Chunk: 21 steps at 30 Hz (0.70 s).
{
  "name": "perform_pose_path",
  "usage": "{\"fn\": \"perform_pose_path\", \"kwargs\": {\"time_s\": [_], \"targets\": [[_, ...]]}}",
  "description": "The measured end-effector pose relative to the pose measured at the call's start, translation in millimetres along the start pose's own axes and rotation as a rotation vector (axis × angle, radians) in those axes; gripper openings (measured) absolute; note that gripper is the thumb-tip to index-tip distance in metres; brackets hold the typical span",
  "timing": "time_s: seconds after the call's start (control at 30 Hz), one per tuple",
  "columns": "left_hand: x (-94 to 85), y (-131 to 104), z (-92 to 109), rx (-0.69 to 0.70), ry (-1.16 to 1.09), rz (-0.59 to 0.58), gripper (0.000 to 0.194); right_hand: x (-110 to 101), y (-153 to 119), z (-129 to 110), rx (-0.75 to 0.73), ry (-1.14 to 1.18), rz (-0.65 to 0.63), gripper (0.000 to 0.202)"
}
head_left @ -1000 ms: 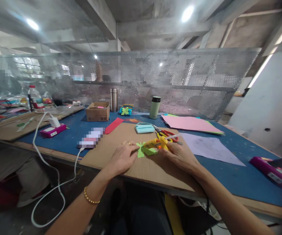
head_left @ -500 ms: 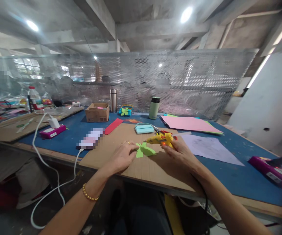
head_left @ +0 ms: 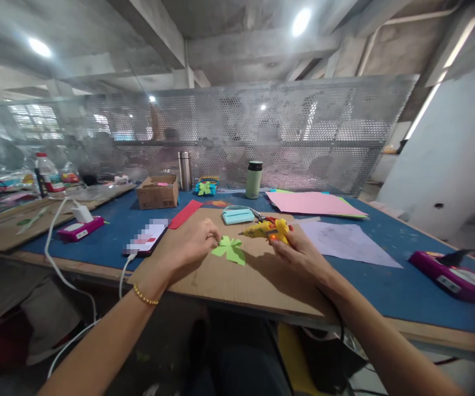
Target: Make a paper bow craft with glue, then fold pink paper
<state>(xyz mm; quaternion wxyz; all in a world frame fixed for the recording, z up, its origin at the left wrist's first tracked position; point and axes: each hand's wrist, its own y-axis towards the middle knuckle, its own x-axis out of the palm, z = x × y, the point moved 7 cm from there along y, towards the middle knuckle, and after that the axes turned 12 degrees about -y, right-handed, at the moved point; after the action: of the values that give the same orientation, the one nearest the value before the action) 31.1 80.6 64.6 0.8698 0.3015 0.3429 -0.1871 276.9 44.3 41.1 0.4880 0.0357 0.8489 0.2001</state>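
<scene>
My right hand (head_left: 297, 245) grips a yellow hot glue gun (head_left: 268, 229) with a glowing orange light, its nozzle pointing left. Below and left of the nozzle, a light green paper bow (head_left: 231, 250) lies on the cardboard sheet (head_left: 254, 283). My left hand (head_left: 194, 242) has its fingers curled together at the bow's left edge; the fingertips are partly hidden. Behind the bow sits a folded light blue paper piece (head_left: 238, 215). Pliers or scissors with red handles, partly covered by the glue gun, lie beside it.
A phone (head_left: 148, 239) on a white cable and a red paper strip (head_left: 185, 213) lie left. Farther back stand a cardboard box (head_left: 157, 193), a steel flask (head_left: 185, 171) and a green tumbler (head_left: 254, 180). Pink sheets (head_left: 315, 203), a lilac sheet (head_left: 350, 242) and a purple power strip (head_left: 452, 275) are right.
The green bow has turned on the cardboard, its tails now pointing lower right. My left hand's fingers have curled and drawn back to its left edge. The glue gun's nozzle has come away from the bow.
</scene>
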Motion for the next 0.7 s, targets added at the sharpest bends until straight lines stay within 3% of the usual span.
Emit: {"fn": "perform_pose_path", "kwargs": {"time_s": [0.07, 0.23, 0.37, 0.7], "targets": [[-1.5, -10.7, 17.1, 0.042, 0.126, 0.078, 0.028, -2.4, -0.7, -2.4, 0.001, 0.008, 0.021, 0.045], [30.7, -23.3, 45.9, 0.158, 0.219, -0.006, 0.034, -6.6, -1.3, -3.1, 0.015, 0.010, 0.069, 0.043], [47.4, -20.5, 39.6, 0.114, 0.274, -0.088, 0.023, -7.9, -1.4, -1.5, 0.032, 0.020, 0.082, 0.043], [44.9, -29.3, 39.4, 0.140, 0.389, -0.147, 0.020, -11.8, -2.8, -11.4, 0.017, 0.044, 0.101, 0.039]]}}
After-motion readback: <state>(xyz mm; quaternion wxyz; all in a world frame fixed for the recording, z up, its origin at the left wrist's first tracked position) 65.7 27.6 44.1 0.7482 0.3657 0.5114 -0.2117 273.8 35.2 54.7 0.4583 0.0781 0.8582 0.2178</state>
